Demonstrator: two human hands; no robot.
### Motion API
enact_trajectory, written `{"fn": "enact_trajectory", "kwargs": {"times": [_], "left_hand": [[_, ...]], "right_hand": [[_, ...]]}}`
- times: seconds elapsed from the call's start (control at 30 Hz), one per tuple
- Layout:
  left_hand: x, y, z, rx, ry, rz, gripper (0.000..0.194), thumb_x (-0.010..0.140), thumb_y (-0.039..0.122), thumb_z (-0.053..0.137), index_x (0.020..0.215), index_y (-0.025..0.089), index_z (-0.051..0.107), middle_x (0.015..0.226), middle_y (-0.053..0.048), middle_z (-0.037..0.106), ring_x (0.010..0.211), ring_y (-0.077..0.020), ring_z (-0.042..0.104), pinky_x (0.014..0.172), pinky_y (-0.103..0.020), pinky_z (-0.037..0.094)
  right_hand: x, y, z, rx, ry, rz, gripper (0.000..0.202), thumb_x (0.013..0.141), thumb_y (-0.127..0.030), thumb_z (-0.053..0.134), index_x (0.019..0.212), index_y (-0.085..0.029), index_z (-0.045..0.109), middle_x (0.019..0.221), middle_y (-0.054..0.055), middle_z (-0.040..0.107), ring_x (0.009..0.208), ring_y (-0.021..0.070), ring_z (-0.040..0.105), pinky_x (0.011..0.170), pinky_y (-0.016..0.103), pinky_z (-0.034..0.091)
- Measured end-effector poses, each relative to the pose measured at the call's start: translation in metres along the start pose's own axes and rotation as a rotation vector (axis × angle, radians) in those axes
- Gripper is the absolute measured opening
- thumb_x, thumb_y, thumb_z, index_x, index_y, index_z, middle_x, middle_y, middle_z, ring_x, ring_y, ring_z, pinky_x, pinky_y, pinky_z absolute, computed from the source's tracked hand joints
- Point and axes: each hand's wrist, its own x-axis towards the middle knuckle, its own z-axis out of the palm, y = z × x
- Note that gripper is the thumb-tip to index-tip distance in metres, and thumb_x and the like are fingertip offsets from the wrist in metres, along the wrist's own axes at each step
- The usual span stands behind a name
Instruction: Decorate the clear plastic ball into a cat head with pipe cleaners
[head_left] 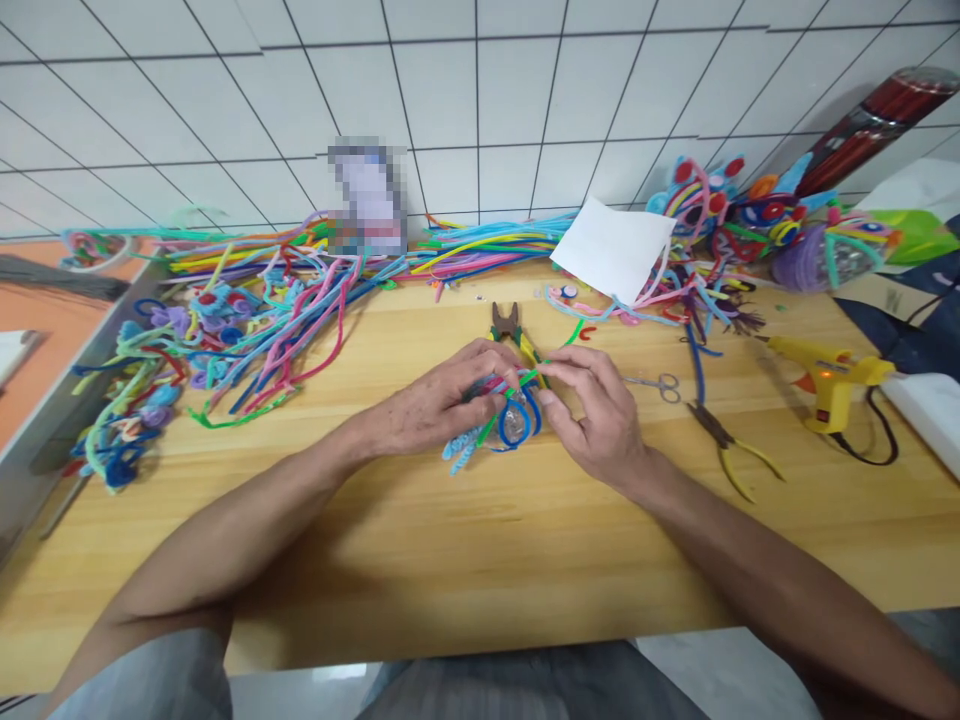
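Observation:
On the table in front of me lies a small see-through craft piece (pixel 517 420) trimmed with blue pipe-cleaner loops and light-blue curled strands. My left hand (pixel 450 395) is closed on it from the left, its fingers over the top. A bright green pipe cleaner (pixel 529 378) runs across the piece, and my right hand (pixel 596 410) pinches its right end between thumb and fingers. Just behind my hands, green-and-yellow-handled pliers (pixel 507 322) lie with their jaws pointing away. My fingers partly hide the craft piece.
Pipe cleaners (pixel 300 300) are heaped on the left and along the wall. To the right lie small scissors (pixel 664 387), yellow-handled pliers (pixel 724 440) and a yellow glue gun (pixel 825 375) with a cord. White paper (pixel 613 250) leans near finished crafts (pixel 810 262) and a red flask (pixel 877 125).

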Motion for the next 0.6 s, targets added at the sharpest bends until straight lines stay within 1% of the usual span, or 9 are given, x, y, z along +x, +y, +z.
{"fn": "enact_trajectory", "kwargs": {"times": [0.07,0.1,0.17,0.2,0.27,0.37,0.43,0.47,0.6], "left_hand": [[0.000,-0.001,0.000,0.010,0.001,0.017,0.025,0.108,0.042,0.055,0.120,0.025,0.069,0.142,-0.013,0.066,0.131,-0.0278,0.063,0.113,-0.046,0.054],[0.000,-0.001,0.000,0.015,0.005,0.033,0.025,0.109,0.041,0.054,0.120,0.025,0.069,0.142,-0.013,0.066,0.130,-0.0273,0.063,0.113,-0.045,0.055],[-0.001,-0.003,0.000,0.028,0.010,0.068,0.024,0.110,0.039,0.053,0.121,0.024,0.069,0.141,-0.013,0.066,0.129,-0.0260,0.064,0.112,-0.044,0.056],[-0.001,-0.004,0.000,0.037,0.013,0.087,0.024,0.111,0.039,0.052,0.121,0.024,0.069,0.141,-0.013,0.066,0.130,-0.0255,0.064,0.113,-0.043,0.056],[-0.001,-0.007,0.001,0.058,0.022,0.126,0.023,0.111,0.037,0.052,0.122,0.024,0.068,0.141,-0.013,0.066,0.132,-0.0249,0.064,0.114,-0.043,0.055],[-0.002,-0.010,0.001,0.092,0.034,0.172,0.020,0.111,0.033,0.054,0.122,0.025,0.068,0.142,-0.012,0.065,0.134,-0.0247,0.064,0.116,-0.042,0.055],[-0.002,-0.011,0.001,0.121,0.035,0.193,0.020,0.111,0.030,0.053,0.123,0.025,0.068,0.143,-0.012,0.065,0.133,-0.0242,0.064,0.115,-0.041,0.056],[-0.002,-0.011,0.002,0.138,0.035,0.208,0.020,0.111,0.028,0.052,0.124,0.025,0.068,0.143,-0.012,0.064,0.133,-0.0235,0.065,0.114,-0.040,0.056],[-0.002,-0.010,0.003,0.210,0.022,0.261,0.022,0.111,0.021,0.050,0.126,0.024,0.066,0.142,-0.012,0.063,0.132,-0.0216,0.065,0.111,-0.037,0.058]], "right_hand": [[0.001,-0.002,-0.002,0.033,0.015,0.077,0.010,0.102,-0.021,0.068,0.109,-0.023,0.073,0.102,0.009,0.075,0.098,0.0245,0.073,0.083,0.040,0.060],[0.002,-0.002,-0.002,0.069,0.000,0.143,0.005,0.102,-0.023,0.068,0.100,-0.023,0.073,0.091,0.005,0.073,0.088,0.0220,0.071,0.077,0.037,0.058],[0.005,-0.004,-0.003,0.178,-0.058,0.335,0.016,0.102,-0.029,0.068,0.087,-0.023,0.070,0.077,0.000,0.068,0.071,0.0173,0.063,0.066,0.032,0.051],[0.006,-0.004,-0.002,0.251,-0.086,0.451,0.019,0.101,-0.033,0.068,0.086,-0.022,0.070,0.074,-0.001,0.067,0.068,0.0158,0.061,0.064,0.031,0.048],[0.009,-0.004,0.000,0.431,-0.118,0.671,0.023,0.098,-0.043,0.070,0.089,-0.022,0.072,0.075,-0.002,0.068,0.067,0.0144,0.058,0.062,0.029,0.046],[0.013,-0.003,0.004,0.717,-0.089,0.893,0.036,0.088,-0.057,0.079,0.093,-0.021,0.073,0.074,-0.003,0.065,0.066,0.0132,0.055,0.061,0.027,0.044],[0.014,-0.002,0.005,0.841,-0.056,0.964,0.041,0.082,-0.060,0.085,0.090,-0.022,0.073,0.071,-0.004,0.064,0.064,0.0123,0.054,0.059,0.026,0.043],[0.015,-0.002,0.005,0.872,-0.045,0.974,0.041,0.080,-0.060,0.086,0.089,-0.022,0.074,0.071,-0.003,0.065,0.064,0.0122,0.054,0.059,0.026,0.043],[0.017,-0.004,0.001,0.849,-0.014,0.894,0.038,0.082,-0.056,0.088,0.093,-0.022,0.076,0.072,-0.002,0.071,0.064,0.0130,0.060,0.061,0.026,0.048]]}}
